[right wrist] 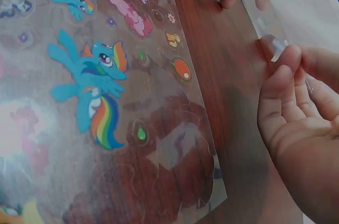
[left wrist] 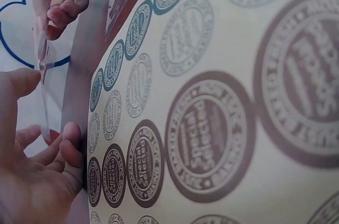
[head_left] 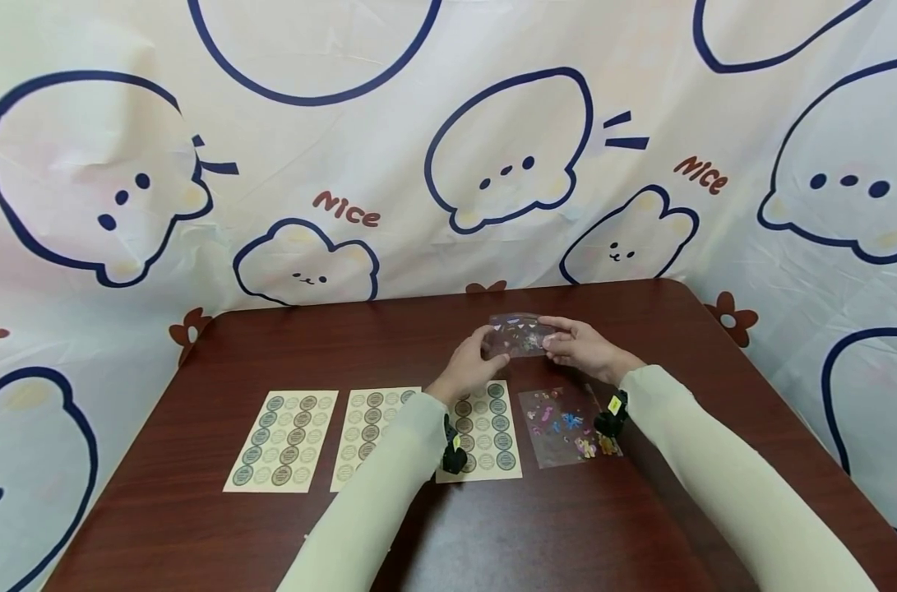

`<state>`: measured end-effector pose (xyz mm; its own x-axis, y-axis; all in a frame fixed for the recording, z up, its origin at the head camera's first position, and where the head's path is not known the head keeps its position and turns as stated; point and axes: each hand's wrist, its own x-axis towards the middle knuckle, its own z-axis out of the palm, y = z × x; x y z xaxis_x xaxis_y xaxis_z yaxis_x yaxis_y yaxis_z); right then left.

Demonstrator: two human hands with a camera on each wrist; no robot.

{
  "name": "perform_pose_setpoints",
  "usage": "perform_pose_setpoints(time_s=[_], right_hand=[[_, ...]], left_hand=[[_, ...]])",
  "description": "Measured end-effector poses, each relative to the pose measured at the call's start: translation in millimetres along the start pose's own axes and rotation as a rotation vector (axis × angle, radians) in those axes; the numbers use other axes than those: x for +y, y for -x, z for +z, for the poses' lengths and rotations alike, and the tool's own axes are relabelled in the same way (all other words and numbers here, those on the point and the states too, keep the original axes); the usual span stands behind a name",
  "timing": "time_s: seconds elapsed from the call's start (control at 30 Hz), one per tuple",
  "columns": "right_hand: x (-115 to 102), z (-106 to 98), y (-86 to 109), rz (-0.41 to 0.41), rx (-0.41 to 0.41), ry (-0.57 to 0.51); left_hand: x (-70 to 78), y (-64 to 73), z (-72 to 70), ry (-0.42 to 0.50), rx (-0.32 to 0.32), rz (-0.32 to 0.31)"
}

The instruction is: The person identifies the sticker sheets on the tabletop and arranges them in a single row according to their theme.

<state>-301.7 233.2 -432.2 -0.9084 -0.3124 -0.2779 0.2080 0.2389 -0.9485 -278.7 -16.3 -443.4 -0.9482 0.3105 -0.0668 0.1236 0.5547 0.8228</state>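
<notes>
A clear plastic sticker sheet [head_left: 520,335] with small shiny marks is held up over the far part of the table. My left hand [head_left: 466,363] pinches its left side between thumb and fingers; the left wrist view shows the sheet [left wrist: 44,89] nearly edge-on. On the opposite side, my right hand [head_left: 583,349] grips the sheet, thumb and fingertips together at its edge in the right wrist view. Below the right forearm lies another clear sheet [head_left: 552,448] with colourful pony stickers, including a blue pony [right wrist: 92,75] with a rainbow tail.
Cream sheets of round stickers lie in a row: one [head_left: 269,444] at the left, one [head_left: 355,444] in the middle, one [head_left: 501,464] partly beneath the left sleeve. The brown table [head_left: 552,534] meets a cartoon-printed cloth [head_left: 404,164] behind and at both sides.
</notes>
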Motion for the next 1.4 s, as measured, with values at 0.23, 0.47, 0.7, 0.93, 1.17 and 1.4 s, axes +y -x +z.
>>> perform_pose_setpoints(time_s=[0.23, 0.47, 0.7, 0.93, 1.17, 1.4], right_hand=[[0, 0, 0.7, 0.011, -0.057, 0.023], [-2, 5, 1.1, 0.001, -0.083, 0.146], [3, 9, -5.8, -0.013, -0.027, 0.253], [5, 16, -5.9, -0.058, 0.002, 0.36], [4, 18, -3.7, -0.059, 0.01, 0.411], [6, 15, -5.9, -0.062, -0.006, 0.389]], left_hand=[[-1.5, -0.8, -1.7, 0.031, 0.01, 0.006], [-1.1, -0.4, -2.3, 0.035, 0.01, 0.001], [-2.9, -1.0, -1.3, 0.026, 0.009, 0.01], [-2.7, -0.5, -1.6, 0.033, 0.027, -0.001], [-7.6, 0.9, -2.2, 0.033, 0.016, 0.027], [-10.8, 2.7, -7.0, -0.008, 0.004, 0.067]])
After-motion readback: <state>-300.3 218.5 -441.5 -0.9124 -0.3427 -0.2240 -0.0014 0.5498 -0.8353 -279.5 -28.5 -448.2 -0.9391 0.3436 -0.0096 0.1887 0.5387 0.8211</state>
